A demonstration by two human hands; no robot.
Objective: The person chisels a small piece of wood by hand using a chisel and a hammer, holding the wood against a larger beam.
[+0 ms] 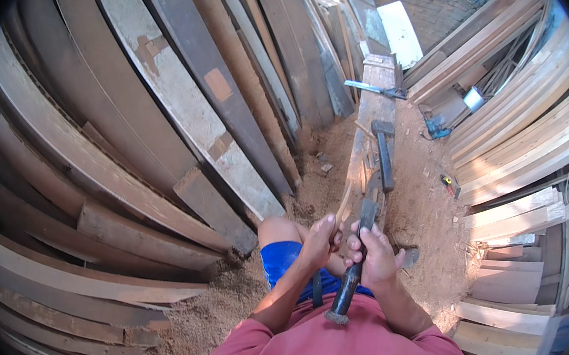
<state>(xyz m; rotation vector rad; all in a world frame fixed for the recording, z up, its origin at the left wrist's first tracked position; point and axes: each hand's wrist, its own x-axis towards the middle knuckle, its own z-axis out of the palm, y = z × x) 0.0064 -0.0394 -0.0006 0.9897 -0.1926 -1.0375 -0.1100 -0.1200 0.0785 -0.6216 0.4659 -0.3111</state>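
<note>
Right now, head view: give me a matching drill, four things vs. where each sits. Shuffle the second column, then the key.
Things
1. chisel
2. mallet
3. saw
4. old planks

Places
A. leaning upright, on the person's left
B. lying on the long plank, just beyond the hands
C. gripped in the right hand, with the left hand beside it
D. across the far end of the long plank

Pairs: 1-C, 2-B, 3-D, 4-A

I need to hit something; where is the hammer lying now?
In the head view, the hammer lies on the long wooden beam, ahead of the hands, slightly right.
</note>
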